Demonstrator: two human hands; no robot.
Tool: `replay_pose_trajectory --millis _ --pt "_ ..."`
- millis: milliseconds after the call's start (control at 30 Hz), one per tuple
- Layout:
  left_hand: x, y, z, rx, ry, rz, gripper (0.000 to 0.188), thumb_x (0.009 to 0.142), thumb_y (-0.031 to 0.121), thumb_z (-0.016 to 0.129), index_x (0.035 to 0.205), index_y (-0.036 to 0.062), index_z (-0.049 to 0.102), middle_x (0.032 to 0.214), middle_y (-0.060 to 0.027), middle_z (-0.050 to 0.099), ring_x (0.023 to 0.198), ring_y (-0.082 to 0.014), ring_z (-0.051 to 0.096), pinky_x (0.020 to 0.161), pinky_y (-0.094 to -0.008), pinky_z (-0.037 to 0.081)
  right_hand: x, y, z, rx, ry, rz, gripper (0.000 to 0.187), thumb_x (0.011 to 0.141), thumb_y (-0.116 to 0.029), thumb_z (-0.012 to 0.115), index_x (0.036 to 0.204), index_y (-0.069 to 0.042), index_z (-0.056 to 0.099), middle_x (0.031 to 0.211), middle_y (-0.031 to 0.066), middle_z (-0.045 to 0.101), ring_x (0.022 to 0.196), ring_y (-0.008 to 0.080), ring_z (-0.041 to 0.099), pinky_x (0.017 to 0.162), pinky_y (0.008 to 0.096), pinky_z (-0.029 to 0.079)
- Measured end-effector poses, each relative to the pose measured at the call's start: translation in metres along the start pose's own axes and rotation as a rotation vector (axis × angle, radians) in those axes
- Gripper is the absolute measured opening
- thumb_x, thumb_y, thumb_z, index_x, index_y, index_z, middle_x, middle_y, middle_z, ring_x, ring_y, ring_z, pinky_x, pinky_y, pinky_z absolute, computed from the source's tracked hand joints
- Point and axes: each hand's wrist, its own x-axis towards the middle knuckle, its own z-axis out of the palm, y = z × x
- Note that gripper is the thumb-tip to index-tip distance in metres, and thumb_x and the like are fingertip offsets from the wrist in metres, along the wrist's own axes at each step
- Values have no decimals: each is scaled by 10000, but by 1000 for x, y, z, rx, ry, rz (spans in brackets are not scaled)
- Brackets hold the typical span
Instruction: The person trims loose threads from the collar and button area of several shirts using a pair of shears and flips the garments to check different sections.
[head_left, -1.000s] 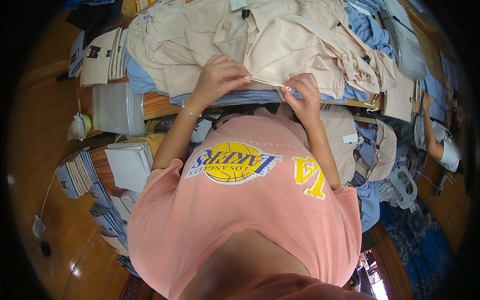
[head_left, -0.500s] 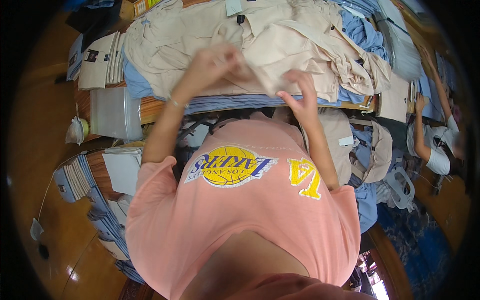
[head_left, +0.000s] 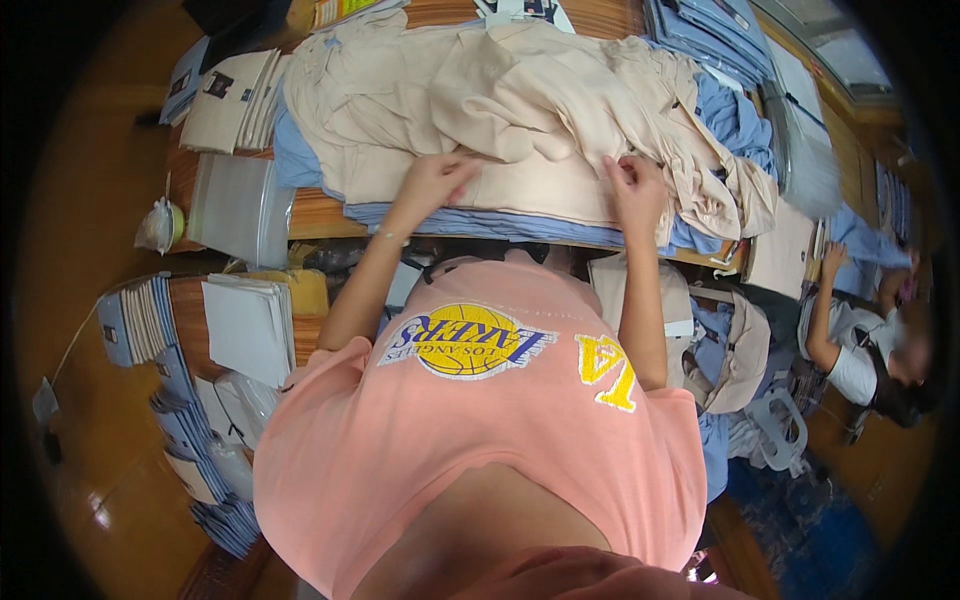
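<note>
A heap of loose beige shirts (head_left: 540,95) lies crumpled across the table in front of me, over a layer of blue shirts (head_left: 480,222) whose edges show along the near side. At the near part of the heap, my left hand (head_left: 437,188) pinches the beige cloth with its fingers drawn together. To the right, my right hand (head_left: 638,190) has thumb and fingertips closed on the same beige shirt, near a fold. Between both hands the cloth lies fairly flat, while beyond them it bunches up.
Folded beige shirts (head_left: 225,100) and clear plastic bags (head_left: 238,210) are at the left. A pile of white sheets (head_left: 248,328) sits nearer me. More plastic bags (head_left: 808,150) and folded blue shirts (head_left: 715,40) lie at the right. Another person (head_left: 850,350) works at far right.
Both hands have come down onto the cloth; half a second ago they were raised and blurred, with beige fabric between them. The shirt's near part now lies flatter, its far part bunched.
</note>
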Motion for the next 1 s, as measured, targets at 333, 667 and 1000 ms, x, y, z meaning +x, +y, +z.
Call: replay_pose_trajectory --millis 333,667,1000 --pt "58 12 -74 -629 406 231 264 884 196 530 1084 34 471 979 -89 572 869 -164 588 714 -326 509 53 -14 -94 1169 232 320 154 916 -190 507 937 -45 552 921 49 604 829 165 576 722 285 454" --pt "51 1 -91 -843 41 87 497 919 365 487 1281 30 427 1297 -87 470 1206 -215 432 1010 -383 356 -11 -1 -120 1408 314 556 322 949 -202 421 1151 33 507 1192 149 545 1128 238 510 998 386 372" --pt "-7 113 -74 -1175 -221 316 501 897 321 459 1307 40 392 1336 -122 427 1236 -268 394 1035 -436 301 -224 -65 -307 1054 1220 393 409 942 -307 374 1219 -21 465 1210 191 523 883 289 619 758 369 495"
